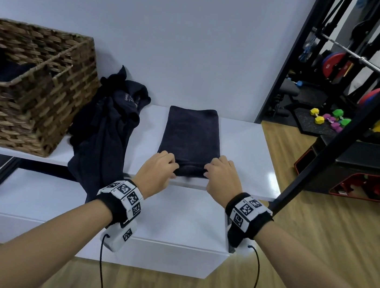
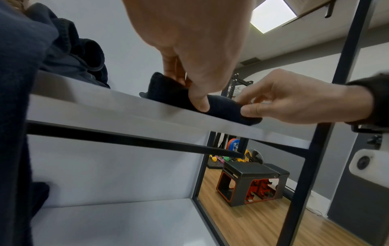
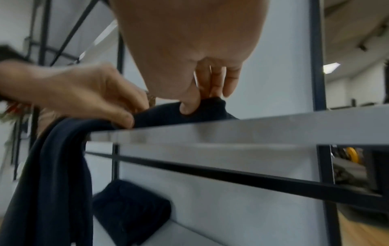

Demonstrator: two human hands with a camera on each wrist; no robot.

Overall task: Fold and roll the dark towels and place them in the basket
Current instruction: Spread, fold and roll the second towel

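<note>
A folded dark towel lies lengthwise on the white upper shelf, its near end at the front edge. My left hand pinches the near left corner, and my right hand pinches the near right corner. In the left wrist view the left thumb presses the towel's thick near edge. The right wrist view shows the right thumb and fingers gripping the raised edge of the towel. The wicker basket stands on the shelf at the left, with dark cloth inside.
A crumpled dark towel lies between the basket and the folded towel and hangs over the shelf's front edge. Another folded dark towel sits on the lower shelf. A black frame post rises at the right. Gym gear fills the room beyond.
</note>
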